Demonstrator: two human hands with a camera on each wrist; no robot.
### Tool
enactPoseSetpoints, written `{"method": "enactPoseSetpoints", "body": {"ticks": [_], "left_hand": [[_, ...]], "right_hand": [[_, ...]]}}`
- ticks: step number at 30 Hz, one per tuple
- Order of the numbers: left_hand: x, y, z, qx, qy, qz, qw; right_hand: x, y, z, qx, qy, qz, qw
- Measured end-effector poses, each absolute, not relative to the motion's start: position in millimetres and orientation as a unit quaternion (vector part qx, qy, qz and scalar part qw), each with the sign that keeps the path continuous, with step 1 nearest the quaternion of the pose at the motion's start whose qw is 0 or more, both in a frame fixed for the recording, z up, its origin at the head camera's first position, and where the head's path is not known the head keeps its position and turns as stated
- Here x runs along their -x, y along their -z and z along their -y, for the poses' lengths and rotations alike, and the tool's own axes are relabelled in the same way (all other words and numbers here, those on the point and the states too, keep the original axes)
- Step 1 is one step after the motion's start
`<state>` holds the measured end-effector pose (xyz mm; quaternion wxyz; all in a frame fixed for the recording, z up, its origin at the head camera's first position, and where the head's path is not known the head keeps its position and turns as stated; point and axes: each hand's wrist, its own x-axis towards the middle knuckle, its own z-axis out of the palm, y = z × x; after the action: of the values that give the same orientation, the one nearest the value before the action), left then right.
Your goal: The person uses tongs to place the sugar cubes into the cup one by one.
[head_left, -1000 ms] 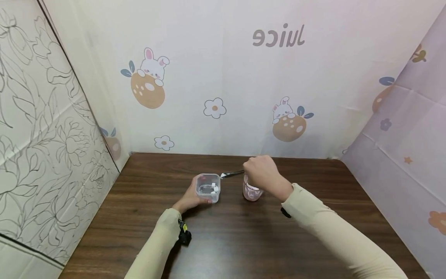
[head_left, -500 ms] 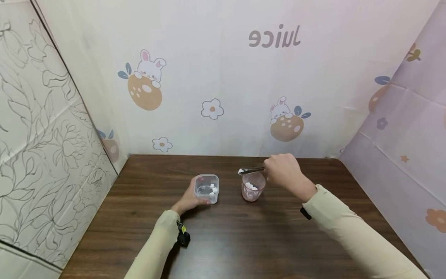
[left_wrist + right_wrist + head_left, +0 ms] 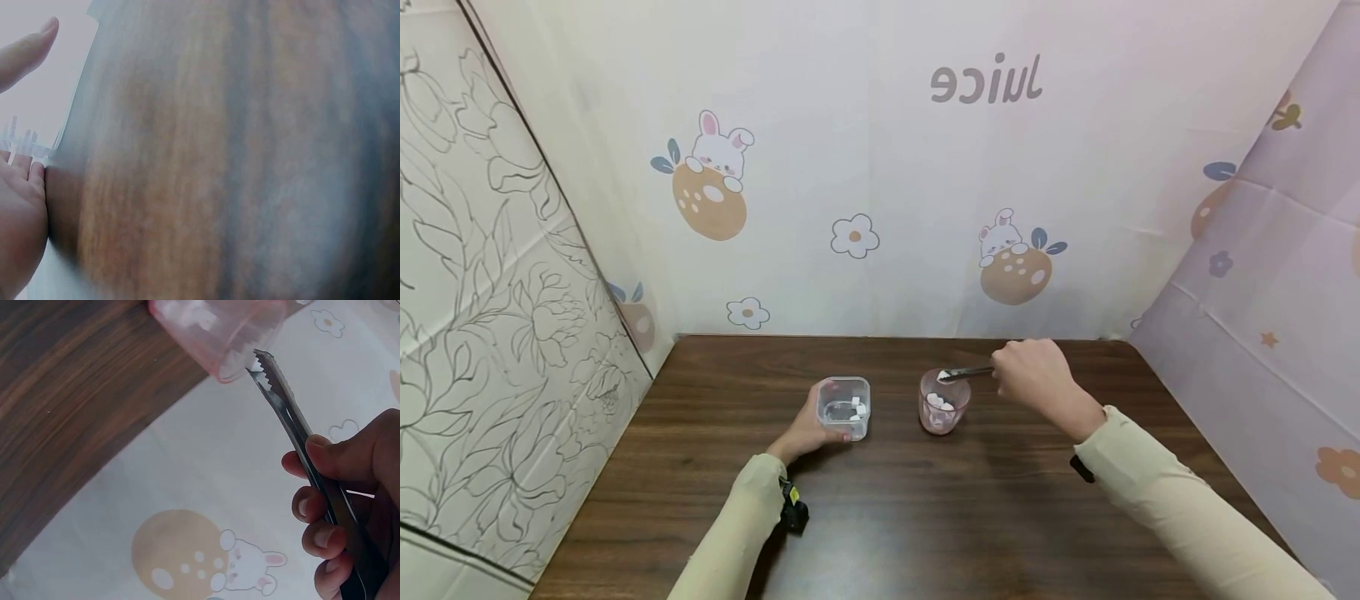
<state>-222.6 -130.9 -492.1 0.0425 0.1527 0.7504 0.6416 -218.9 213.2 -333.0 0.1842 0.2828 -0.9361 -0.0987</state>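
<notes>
My left hand (image 3: 801, 432) holds a clear square plastic container (image 3: 842, 430) on the table, thumb on its near side and fingers round the left and far side. A few small white cubes (image 3: 859, 410) lie inside it. With curled fingers my right hand (image 3: 1036, 379) grips dark metal tongs (image 3: 976, 372). Their serrated tips pinch a white cube (image 3: 943, 377) over the mouth of a clear pink cup (image 3: 936, 423). Several white cubes rest in that cup. The right wrist view shows thumb and fingers wrapped round the tongs (image 3: 297, 428).
The dark wooden table (image 3: 880, 517) meets a white printed curtain (image 3: 880, 167) behind the cup and container. Patterned panels stand at the left and right sides. Cup and container sit a short gap apart.
My right hand has moved right, carrying the tongs from beside the container to over the cup, which the hand partly hid before. The left hand keeps its hold on the container.
</notes>
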Motion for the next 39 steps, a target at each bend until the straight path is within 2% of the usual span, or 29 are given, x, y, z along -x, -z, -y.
{"method": "enactPoseSetpoints", "body": {"ticks": [11, 18, 23, 31, 39], "left_hand": [[221.9, 496.9, 129.5, -0.164, -0.638, -0.752, 0.033], [235.0, 523.9, 129.1, -0.151, -0.63, -0.761, 0.019], [237.0, 528.7, 130.1, -0.146, -0.63, -0.762, 0.023], [235.6, 521.8, 129.2, -0.146, -0.629, -0.763, 0.023], [223.2, 493.1, 130.7, -0.158, -0.637, -0.754, 0.039]], "right_hand": [[218.7, 352.7, -212.5, -0.299, 0.124, 0.929, 0.181], [221.2, 360.0, -208.1, -0.308, 0.143, 0.921, 0.193], [221.3, 362.9, -205.5, -0.317, 0.153, 0.916, 0.195], [222.1, 362.7, -203.7, -0.312, 0.163, 0.914, 0.201], [221.8, 350.8, -201.0, -0.317, 0.156, 0.912, 0.209]]}}
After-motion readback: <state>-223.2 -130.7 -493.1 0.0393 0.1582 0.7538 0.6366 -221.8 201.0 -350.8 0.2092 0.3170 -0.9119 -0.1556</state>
